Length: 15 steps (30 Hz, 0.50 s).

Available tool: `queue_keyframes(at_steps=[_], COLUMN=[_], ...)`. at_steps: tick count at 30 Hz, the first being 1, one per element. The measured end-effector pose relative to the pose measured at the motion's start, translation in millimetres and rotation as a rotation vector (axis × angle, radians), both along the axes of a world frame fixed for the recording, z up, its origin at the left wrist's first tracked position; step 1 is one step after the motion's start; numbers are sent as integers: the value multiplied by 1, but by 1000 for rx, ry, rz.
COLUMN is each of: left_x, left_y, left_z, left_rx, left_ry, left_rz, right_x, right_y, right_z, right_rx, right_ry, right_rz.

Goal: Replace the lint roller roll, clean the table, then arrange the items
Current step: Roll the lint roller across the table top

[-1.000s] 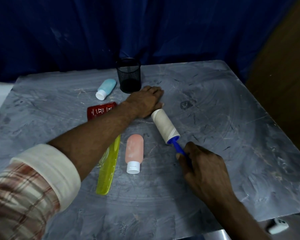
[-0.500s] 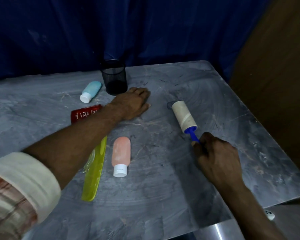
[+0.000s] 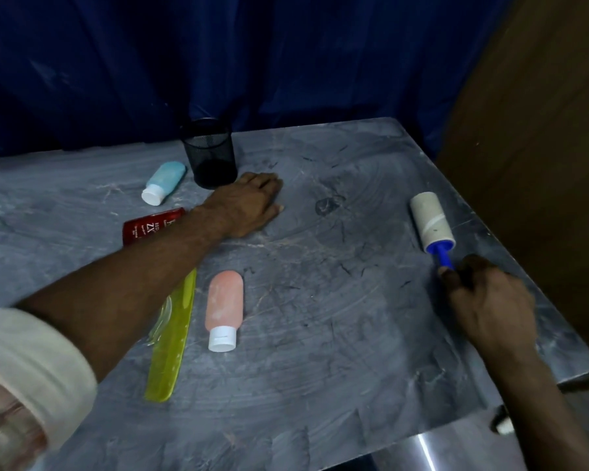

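Note:
The lint roller (image 3: 432,226) has a pale roll and a blue handle; it lies on the grey table (image 3: 320,334) near the right edge. My right hand (image 3: 487,300) grips the blue handle just below the roll. My left hand (image 3: 252,205) rests flat on the table beside the black mesh cup (image 3: 208,153), fingers apart, holding nothing. A pink bottle (image 3: 223,311) with a white cap lies in the middle. A yellow-green comb (image 3: 172,338) lies partly under my left forearm.
A light blue bottle (image 3: 164,181) lies left of the mesh cup. A red packet (image 3: 147,226) shows partly under my left forearm. A blue curtain hangs behind the table and a brown wall stands at the right. Dark specks dot the table surface.
My right hand has rolled the lint roller from the table's middle to the right edge. The left hand stays flat in the same spot.

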State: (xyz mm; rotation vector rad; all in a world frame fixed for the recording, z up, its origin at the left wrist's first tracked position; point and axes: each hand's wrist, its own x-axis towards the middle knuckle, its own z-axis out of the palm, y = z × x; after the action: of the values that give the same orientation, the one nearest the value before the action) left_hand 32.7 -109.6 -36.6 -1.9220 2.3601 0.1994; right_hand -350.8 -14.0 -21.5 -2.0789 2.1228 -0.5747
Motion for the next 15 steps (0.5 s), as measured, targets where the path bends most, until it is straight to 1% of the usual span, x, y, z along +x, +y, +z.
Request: queue_keyframes(at_steps=[4, 6, 15], left_x=[2, 3, 4], left_y=[-2, -2, -2], left_z=[-3, -3, -5], left_rx=[-14, -13, -13], left_ry=[-2, -7, -11], left_rz=[-14, -14, -5], right_x=[-17, -23, -19], right_y=[0, -2, 2], right_z=[2, 4, 6], right_rx=[-11, 15, 89], right_ry=[13, 7, -44], right_rz=[-75, -92, -48])
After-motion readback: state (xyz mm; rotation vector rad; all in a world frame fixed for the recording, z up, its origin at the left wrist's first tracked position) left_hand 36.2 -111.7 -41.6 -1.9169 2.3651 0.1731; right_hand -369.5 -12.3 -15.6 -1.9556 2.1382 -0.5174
